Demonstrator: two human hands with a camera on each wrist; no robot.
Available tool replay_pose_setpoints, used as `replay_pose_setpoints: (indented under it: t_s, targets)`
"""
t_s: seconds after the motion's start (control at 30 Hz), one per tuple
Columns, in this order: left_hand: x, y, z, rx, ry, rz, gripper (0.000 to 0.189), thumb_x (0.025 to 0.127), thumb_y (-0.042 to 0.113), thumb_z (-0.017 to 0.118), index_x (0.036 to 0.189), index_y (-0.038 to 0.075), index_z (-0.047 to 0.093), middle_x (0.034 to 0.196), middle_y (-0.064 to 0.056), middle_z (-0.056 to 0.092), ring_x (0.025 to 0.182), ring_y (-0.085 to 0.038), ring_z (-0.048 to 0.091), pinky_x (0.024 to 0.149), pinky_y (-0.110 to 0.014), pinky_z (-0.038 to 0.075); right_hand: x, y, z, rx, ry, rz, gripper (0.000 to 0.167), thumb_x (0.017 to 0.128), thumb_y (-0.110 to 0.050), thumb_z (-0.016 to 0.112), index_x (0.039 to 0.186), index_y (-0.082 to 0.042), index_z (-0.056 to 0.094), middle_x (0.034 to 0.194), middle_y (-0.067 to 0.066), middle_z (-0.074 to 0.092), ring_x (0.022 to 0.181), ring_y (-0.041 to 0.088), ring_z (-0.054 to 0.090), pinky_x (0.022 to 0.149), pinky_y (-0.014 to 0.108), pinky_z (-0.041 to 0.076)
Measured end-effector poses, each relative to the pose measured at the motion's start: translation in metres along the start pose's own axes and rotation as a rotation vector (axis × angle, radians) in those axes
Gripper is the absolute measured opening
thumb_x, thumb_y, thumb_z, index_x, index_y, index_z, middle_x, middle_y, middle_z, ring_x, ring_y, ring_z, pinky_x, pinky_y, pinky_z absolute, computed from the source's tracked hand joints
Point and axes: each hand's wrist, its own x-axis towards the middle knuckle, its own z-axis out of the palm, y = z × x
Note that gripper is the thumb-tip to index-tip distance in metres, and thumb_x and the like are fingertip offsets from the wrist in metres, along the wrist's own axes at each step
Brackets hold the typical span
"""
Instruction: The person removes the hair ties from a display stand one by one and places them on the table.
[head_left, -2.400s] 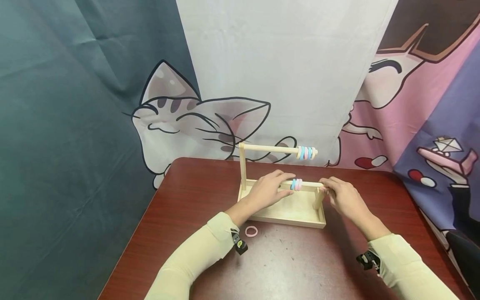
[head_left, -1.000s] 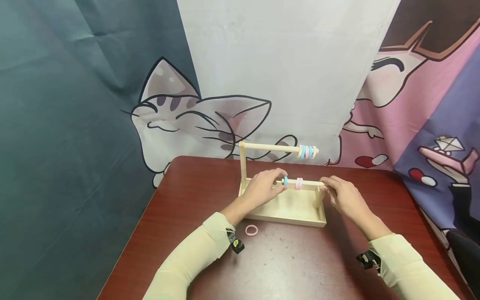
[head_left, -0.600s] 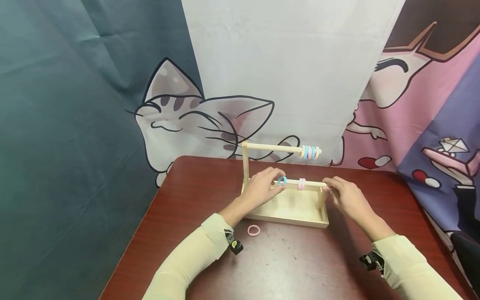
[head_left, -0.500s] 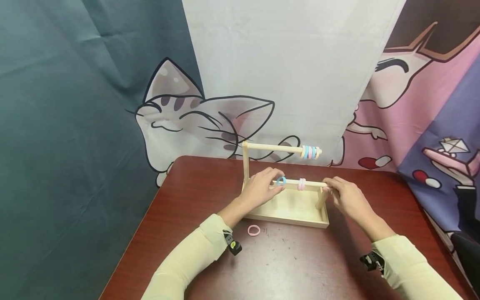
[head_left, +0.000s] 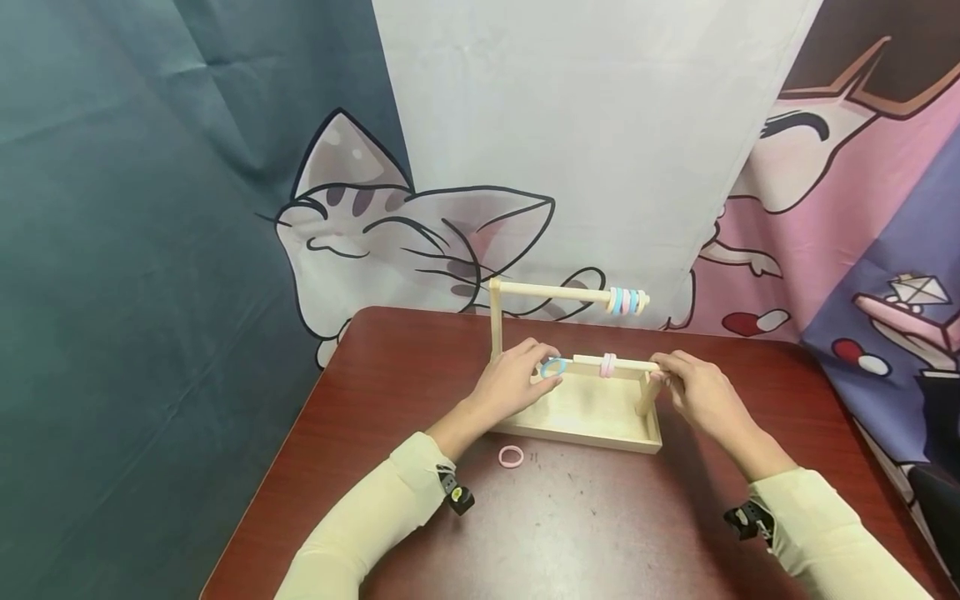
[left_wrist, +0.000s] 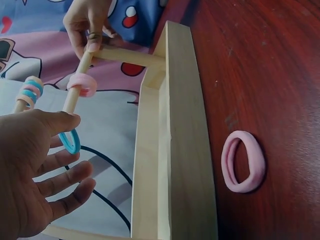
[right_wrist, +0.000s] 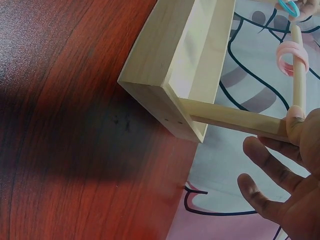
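Observation:
My left hand pinches a light blue hair tie between thumb and fingers, just off the free left end of the lower rod of a wooden rack. In the left wrist view its other fingers are spread. Two pink hair ties hang side by side around that rod's middle. With thumb and fingertips, my right hand grips the rod's right end, where it meets the short post. Another pink hair tie lies flat on the table before the rack.
The rack's shallow tray sits on the reddish-brown table. From a tall left post, the upper rod reaches right, with several cream, blue and pink hair ties near its tip. A printed curtain hangs behind.
The blue hair tie, earlier beside the pink ones on the lower rod, has slid left off its end in my left hand. My right hand keeps its grip at the post.

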Motion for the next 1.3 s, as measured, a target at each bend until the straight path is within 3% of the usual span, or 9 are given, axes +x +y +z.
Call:
replay_pose_setpoints:
  t_s: [0.2, 0.33, 0.7, 0.97, 1.3]
  targets:
    - [-0.010, -0.001, -0.002, 0.031, -0.038, -0.019, 0.041, 0.103, 0.047, 0.078, 0.138, 0.027, 0.073, 0.121, 0.006, 0.073, 0.101, -0.016, 0.074, 0.077, -0.036, 0.061, 0.000, 0.000, -0.001, -0.001, -0.013, 0.017, 0.017, 0.096, -0.002, 0.082, 0.112, -0.006, 0.078, 0.086, 0.001, 0.069, 0.071, 0.016, 0.056, 0.061, 0.038, 0.045]
    - [-0.016, 0.000, -0.002, 0.077, -0.073, 0.013, 0.044, 0.104, 0.047, 0.077, 0.141, 0.024, 0.073, 0.123, 0.005, 0.073, 0.105, -0.016, 0.074, 0.081, -0.038, 0.063, -0.001, 0.000, 0.000, -0.003, -0.019, 0.023, 0.017, 0.096, -0.001, 0.082, 0.112, -0.006, 0.078, 0.086, 0.001, 0.068, 0.070, 0.016, 0.056, 0.060, 0.037, 0.044]
    - [-0.028, 0.007, 0.008, 0.126, -0.147, 0.087, 0.040, 0.102, 0.049, 0.077, 0.134, 0.025, 0.074, 0.118, 0.006, 0.072, 0.096, -0.013, 0.072, 0.079, -0.033, 0.061, -0.001, -0.001, -0.001, -0.004, -0.026, 0.024, 0.017, 0.097, -0.001, 0.081, 0.113, -0.004, 0.078, 0.087, 0.003, 0.069, 0.070, 0.018, 0.057, 0.060, 0.039, 0.046]
    - [-0.031, 0.012, 0.013, 0.146, -0.228, 0.094, 0.034, 0.101, 0.048, 0.079, 0.128, 0.028, 0.077, 0.117, 0.008, 0.075, 0.094, -0.011, 0.071, 0.073, -0.027, 0.056, -0.001, 0.000, -0.001, 0.003, -0.024, 0.023, 0.017, 0.097, -0.001, 0.081, 0.114, -0.004, 0.078, 0.088, 0.003, 0.069, 0.071, 0.018, 0.057, 0.060, 0.039, 0.045]
    - [-0.041, 0.015, 0.021, 0.147, -0.339, 0.160, 0.031, 0.100, 0.038, 0.084, 0.128, 0.025, 0.079, 0.113, 0.007, 0.074, 0.093, -0.005, 0.069, 0.081, -0.023, 0.058, 0.000, 0.001, 0.000, 0.002, -0.020, 0.015, 0.019, 0.096, 0.000, 0.082, 0.114, -0.003, 0.078, 0.092, 0.005, 0.073, 0.072, 0.019, 0.059, 0.062, 0.041, 0.047]
